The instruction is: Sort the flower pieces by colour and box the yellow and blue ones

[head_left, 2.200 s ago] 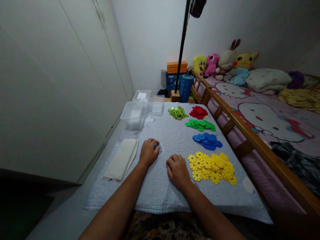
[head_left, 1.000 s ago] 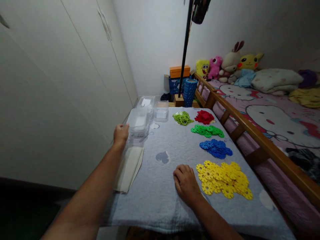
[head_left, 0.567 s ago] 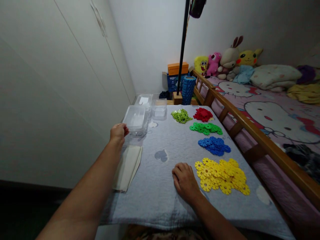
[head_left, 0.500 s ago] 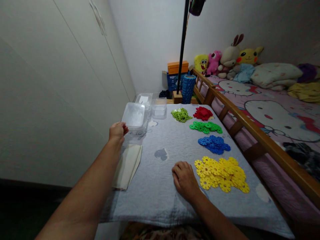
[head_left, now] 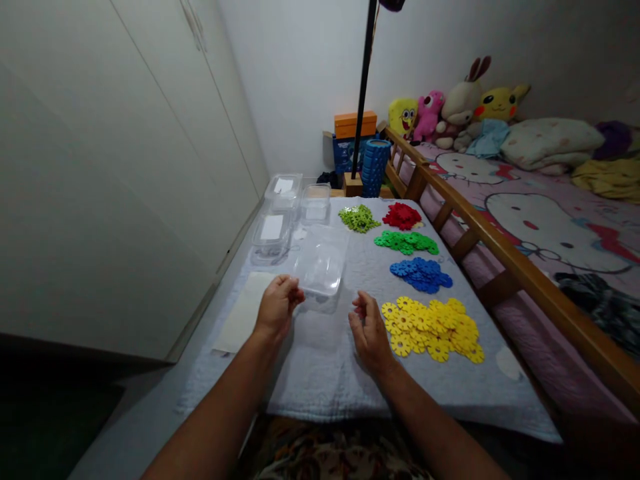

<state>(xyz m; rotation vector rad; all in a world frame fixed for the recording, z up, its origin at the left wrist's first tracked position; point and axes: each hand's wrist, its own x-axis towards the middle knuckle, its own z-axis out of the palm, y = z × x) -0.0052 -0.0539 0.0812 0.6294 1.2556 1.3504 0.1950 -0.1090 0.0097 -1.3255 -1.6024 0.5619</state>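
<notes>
My left hand [head_left: 281, 303] pinches the near left corner of a clear plastic container [head_left: 323, 260], which is over the middle of the cloth. Whether the container touches the cloth I cannot tell. To its right, my right hand [head_left: 369, 328] holds nothing, its fingers half curled and apart from the thumb. Just beyond that hand lies a heap of yellow notched plastic discs [head_left: 433, 327]. Behind it are heaps of blue discs [head_left: 423, 274] and green discs [head_left: 406, 242]. Further back sit red discs [head_left: 401, 215] and small light-green pieces [head_left: 359, 218].
Other clear containers stand at the back left, one with a white paper [head_left: 271, 227] on it. A folded cream cloth [head_left: 245, 313] lies by my left forearm. A wooden bed rail [head_left: 480, 247] runs along the right side, and a black pole [head_left: 363, 93] rises behind the table.
My left hand has brought the clear container from the stack at the left to the middle of the table. My right hand has lifted slightly, and its fingers have opened.
</notes>
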